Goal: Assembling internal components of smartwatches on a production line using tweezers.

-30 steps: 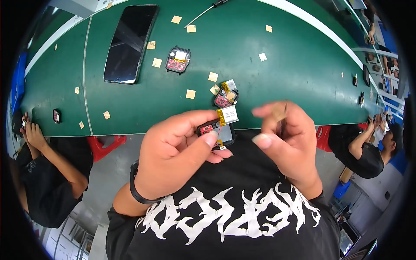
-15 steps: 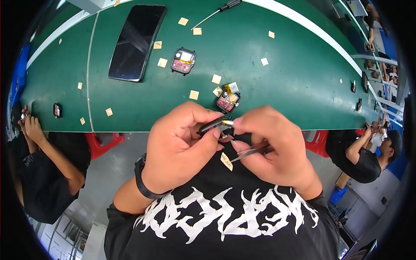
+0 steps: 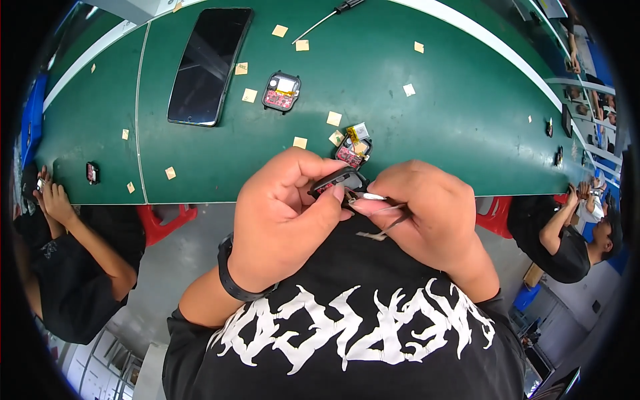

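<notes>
My left hand (image 3: 283,207) is closed around a small black watch case (image 3: 345,179), tilted just past the table's near edge. Its fingers and thumb hide part of the case. Beside it, my right hand (image 3: 427,213) pinches a small silvery battery (image 3: 373,197) against the case's near side. That same hand also keeps metal tweezers (image 3: 395,223) in its grip, pointing toward my shirt. A thin beige piece of tape (image 3: 371,235), seen nearly edge-on, is at the tweezers' tip. Just beyond my hands lies another opened watch case (image 3: 352,151) with a red circuit board and a battery (image 3: 358,131) at its top.
A third opened watch case (image 3: 282,92) lies farther back on the green table (image 3: 467,133). To its left is a large black phone (image 3: 210,67); a screwdriver (image 3: 327,21) lies at the far side. Several beige tape squares are scattered around. Other people sit at left and right.
The watch case in my left hand has turned to show more of its flat face. My right hand has shifted slightly right; the tape at the tweezers has turned nearly edge-on.
</notes>
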Demonstrator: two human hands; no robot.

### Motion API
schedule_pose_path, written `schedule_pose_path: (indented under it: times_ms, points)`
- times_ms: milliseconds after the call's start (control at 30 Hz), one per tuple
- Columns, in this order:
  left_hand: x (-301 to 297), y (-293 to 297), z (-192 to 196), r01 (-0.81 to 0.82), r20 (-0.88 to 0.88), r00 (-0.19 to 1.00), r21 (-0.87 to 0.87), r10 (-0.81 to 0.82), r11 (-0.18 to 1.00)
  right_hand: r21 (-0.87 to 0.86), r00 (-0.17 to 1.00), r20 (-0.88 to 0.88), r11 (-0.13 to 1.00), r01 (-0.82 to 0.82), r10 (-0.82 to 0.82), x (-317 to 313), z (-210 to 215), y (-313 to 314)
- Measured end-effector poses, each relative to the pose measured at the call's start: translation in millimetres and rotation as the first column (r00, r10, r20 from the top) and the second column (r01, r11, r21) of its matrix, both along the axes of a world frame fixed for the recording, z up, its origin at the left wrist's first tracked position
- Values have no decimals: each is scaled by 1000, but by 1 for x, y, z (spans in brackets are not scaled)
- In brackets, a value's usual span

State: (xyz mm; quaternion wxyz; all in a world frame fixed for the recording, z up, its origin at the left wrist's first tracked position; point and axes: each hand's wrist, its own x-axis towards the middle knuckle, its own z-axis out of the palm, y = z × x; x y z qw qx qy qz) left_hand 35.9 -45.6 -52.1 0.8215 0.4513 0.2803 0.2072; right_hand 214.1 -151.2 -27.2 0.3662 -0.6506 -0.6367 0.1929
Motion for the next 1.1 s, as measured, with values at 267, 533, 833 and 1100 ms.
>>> schedule_pose_path:
  times_ms: [267,533,833,1100]
  points:
    - [4,-2,-6,-39,-27,999,195,45,980,-182,907,-340,964,194,-247,-13,0,-3]
    - [1,0,-4,90,-25,996,252,-86,963,-3,955,-238,983,183,-178,-7,-11,2]
    - [-1,-1,-6,112,-55,993,183,-104,977,-180,865,-371,940,291,-339,-11,-10,0]
    - [-12,4,-4,188,-76,982,217,-175,958,-521,594,-625,837,166,-506,-4,-3,5]
